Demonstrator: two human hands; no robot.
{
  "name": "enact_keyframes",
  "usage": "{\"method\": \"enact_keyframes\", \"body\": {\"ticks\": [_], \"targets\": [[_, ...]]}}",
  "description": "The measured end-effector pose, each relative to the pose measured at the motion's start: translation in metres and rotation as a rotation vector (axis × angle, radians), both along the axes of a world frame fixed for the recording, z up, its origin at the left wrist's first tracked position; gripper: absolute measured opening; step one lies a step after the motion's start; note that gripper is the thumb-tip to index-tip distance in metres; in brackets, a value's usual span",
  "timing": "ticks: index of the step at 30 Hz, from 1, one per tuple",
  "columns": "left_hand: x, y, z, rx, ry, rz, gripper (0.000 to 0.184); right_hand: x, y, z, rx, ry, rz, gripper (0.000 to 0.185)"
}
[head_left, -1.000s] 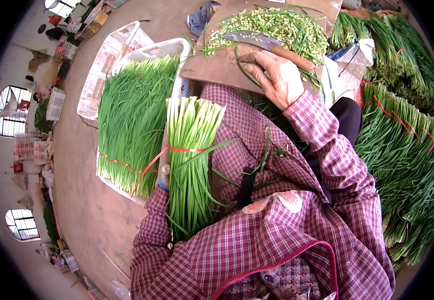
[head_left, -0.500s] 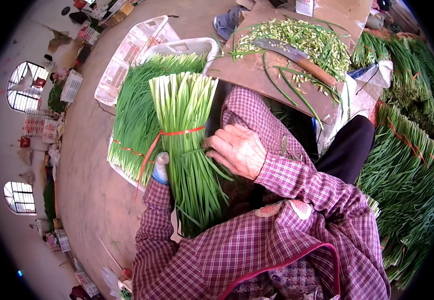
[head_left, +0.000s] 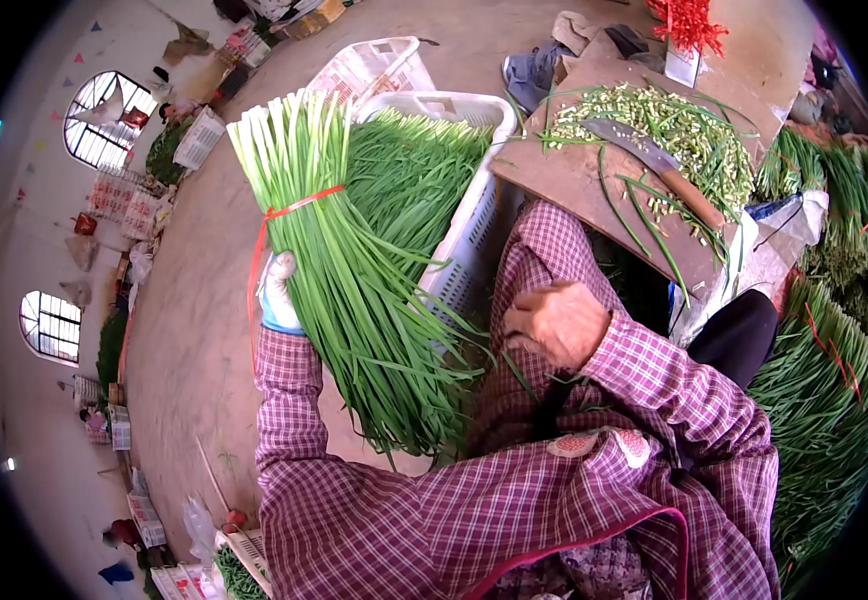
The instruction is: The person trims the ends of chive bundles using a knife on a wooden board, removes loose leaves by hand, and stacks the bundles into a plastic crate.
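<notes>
My left hand (head_left: pixel 279 292), in a whitish glove with a blue cuff, grips a thick bundle of garlic chives (head_left: pixel 354 270) from its left side. A red tie (head_left: pixel 304 203) circles the bundle below its pale cut ends, with a loose tail hanging left. The leaves droop toward my lap. Over my checked trouser knee, my bare right hand (head_left: pixel 559 322) is curled closed, apart from the bundle. Its fingertips are hidden, and a thin green leaf shows beside it. Behind the held bundle, more chives (head_left: pixel 414 170) lie in a white plastic crate (head_left: pixel 499 112).
A knife (head_left: pixel 654 165) lies among chopped chive ends on a brown board (head_left: pixel 554 170) ahead right. Red ties (head_left: pixel 689 25) stand in a white box beyond it. Large chive piles (head_left: pixel 824 400) fill my right side. Another crate (head_left: pixel 379 62) sits behind.
My left hand has carried the bundle leftward and tilted it, its cut ends leaning left. My right hand has come away from the leaves toward my knee. The view has shifted.
</notes>
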State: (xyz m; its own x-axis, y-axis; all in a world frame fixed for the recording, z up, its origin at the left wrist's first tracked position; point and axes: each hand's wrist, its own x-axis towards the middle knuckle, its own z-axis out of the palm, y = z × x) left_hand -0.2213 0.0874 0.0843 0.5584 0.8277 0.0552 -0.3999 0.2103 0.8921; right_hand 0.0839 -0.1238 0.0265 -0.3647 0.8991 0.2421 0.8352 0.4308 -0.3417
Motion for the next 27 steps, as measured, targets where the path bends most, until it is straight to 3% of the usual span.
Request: {"method": "enact_keyframes", "body": {"ticks": [3,5,9,11,12,17,19,21,22,23,24,27], "targets": [[-0.008,0.003,0.033,-0.024,-0.043,-0.079,0.062,0.004,0.021,0.046,0.288,0.304,-0.143,0.033],[-0.022,0.009,0.058,0.14,0.036,-0.013,0.062,-0.006,0.047,0.065,0.346,0.505,-0.108,0.051],[-0.105,0.059,0.087,0.287,0.168,0.052,0.057,-0.075,0.131,0.055,0.273,0.86,0.143,0.096],[-0.099,0.046,0.11,0.334,0.321,0.229,0.06,-0.12,0.145,0.053,0.115,1.058,0.296,0.108],[-0.112,0.057,0.113,0.371,0.277,0.18,0.062,-0.136,0.14,0.053,-0.078,1.086,0.369,0.114],[-0.108,0.074,0.122,0.408,0.41,0.373,0.069,-0.203,0.094,0.0,-0.234,0.989,0.522,0.09],[-0.055,0.04,0.144,0.483,0.517,0.339,0.075,-0.2,0.083,-0.009,-0.269,0.903,0.539,0.072],[-0.04,0.056,0.144,0.774,0.886,0.171,0.081,-0.184,0.076,-0.01,-0.514,0.682,0.509,0.062],[-0.029,0.057,0.138,0.677,0.935,0.126,0.084,-0.177,0.076,-0.016,-0.515,0.684,0.487,0.062],[-0.02,0.066,0.125,0.523,0.97,0.117,0.089,-0.172,0.075,-0.025,-0.499,0.45,0.474,0.057],[-0.012,0.078,0.106,0.604,0.976,0.061,0.092,-0.167,0.075,-0.035,-0.481,0.214,0.461,0.053],[0.015,0.119,0.04,0.769,0.982,-0.053,0.098,-0.135,0.061,-0.06,-0.385,0.28,0.333,0.046]]}}
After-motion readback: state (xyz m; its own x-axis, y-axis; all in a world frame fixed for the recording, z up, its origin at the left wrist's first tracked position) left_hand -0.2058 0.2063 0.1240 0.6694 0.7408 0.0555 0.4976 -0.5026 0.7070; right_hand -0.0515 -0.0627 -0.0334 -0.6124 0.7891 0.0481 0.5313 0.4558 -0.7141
